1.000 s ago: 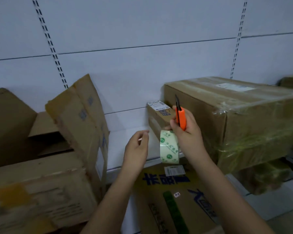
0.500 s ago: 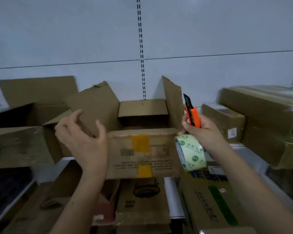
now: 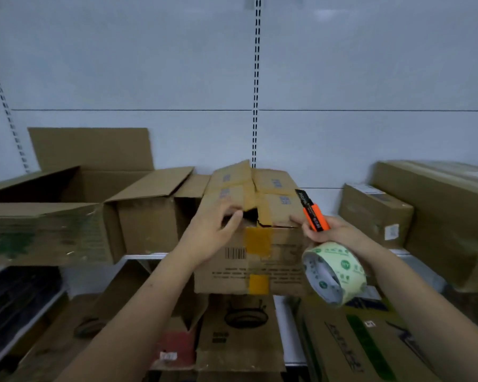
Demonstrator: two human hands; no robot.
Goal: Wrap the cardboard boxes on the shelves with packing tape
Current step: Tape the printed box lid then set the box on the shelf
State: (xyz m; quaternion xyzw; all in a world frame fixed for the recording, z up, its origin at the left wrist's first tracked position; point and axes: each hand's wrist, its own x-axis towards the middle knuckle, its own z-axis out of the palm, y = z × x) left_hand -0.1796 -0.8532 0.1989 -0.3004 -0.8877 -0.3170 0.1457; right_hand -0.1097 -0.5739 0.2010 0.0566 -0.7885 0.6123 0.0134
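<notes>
While one cardboard box (image 3: 255,244) is sitting at the front edge of the white shelf (image 3: 141,257), near its middle, two bare hands are reaching to it. Its four top flaps are lying folded down, with a dark gap showing where they meet at the front. The left hand (image 3: 213,238) is resting its loosely curved fingers on the front left flap, gripping nothing. The right hand (image 3: 331,232) is gripping two things at once: one orange utility knife (image 3: 313,216), pointing up and back with its black tip just beside the box's front right flap, and one roll of packing tape (image 3: 333,272), pale with green printing, hanging below the hand in front of the box's right front corner.

Five cardboard boxes in all are showing on this shelf. One open box (image 3: 47,216) is standing at the left edge with its flaps up; a second open box (image 3: 155,213) is standing between it and the middle one. Toward the right edge, one small sealed box (image 3: 375,213) is sitting apart from the middle box, and one large box in clear wrap (image 3: 442,216) is touching it. More cardboard is lying below the shelf, too jumbled to count
</notes>
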